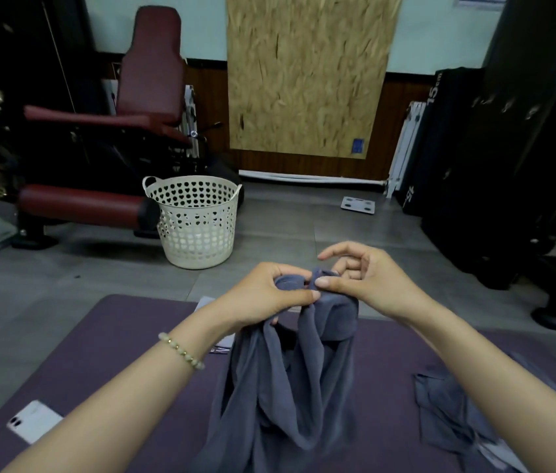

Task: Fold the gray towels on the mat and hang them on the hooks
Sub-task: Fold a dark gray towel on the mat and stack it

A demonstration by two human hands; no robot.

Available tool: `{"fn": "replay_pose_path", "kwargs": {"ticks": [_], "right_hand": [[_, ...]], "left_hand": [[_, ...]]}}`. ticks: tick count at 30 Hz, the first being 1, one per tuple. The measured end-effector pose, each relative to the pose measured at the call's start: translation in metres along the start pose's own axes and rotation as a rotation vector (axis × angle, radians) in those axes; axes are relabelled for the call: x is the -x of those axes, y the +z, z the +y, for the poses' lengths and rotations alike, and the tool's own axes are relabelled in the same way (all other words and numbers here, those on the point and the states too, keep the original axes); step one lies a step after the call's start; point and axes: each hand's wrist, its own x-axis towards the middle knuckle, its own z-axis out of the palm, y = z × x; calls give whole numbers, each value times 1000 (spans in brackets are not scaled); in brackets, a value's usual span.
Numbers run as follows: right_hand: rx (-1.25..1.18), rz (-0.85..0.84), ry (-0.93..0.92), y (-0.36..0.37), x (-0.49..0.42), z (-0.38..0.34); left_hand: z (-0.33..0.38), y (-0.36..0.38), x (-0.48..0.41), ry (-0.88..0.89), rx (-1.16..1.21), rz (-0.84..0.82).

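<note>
A gray towel (290, 380) hangs in bunched folds above the purple mat (116, 353), lifted by its top edge. My left hand (262, 295) grips that edge with curled fingers. My right hand (361, 278) pinches the same edge just beside it with thumb and fingers, the index finger raised. A second gray towel (447, 414) lies crumpled on the mat at the right, partly under my right forearm. No hooks are in view.
A cream perforated laundry basket (198, 220) stands on the gray floor beyond the mat. A white phone (32, 425) lies on the mat's left part. A dark red bench (99, 138) is at the left, black gym gear (508, 165) at the right, a chipboard panel (307, 73) against the wall.
</note>
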Motion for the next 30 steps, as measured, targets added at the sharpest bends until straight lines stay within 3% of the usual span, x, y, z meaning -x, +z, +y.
{"fn": "replay_pose_path", "kwargs": {"ticks": [5,9,14,18,21,25,30], "right_hand": [[202,-72,18,-13,26,-11],[208,32,21,-22,40,-6],[119,364,-53,-58,52,12],[1,587,-44,-96,73,34],[-54,701,-35,-119,89,47],[-77,651,23,-130,95,55],[120,622,107,-137,92,55]], "left_hand": [[14,18,9,-13,-73,-63],[15,33,9,14,-102,-35],[4,10,-1,62,-178,563],[-22,-23,6,88,11,766],[-46,-43,15,73,-113,950],[-58,-46,22,107,-249,898],[-55,-53,23,88,-216,708]]}}
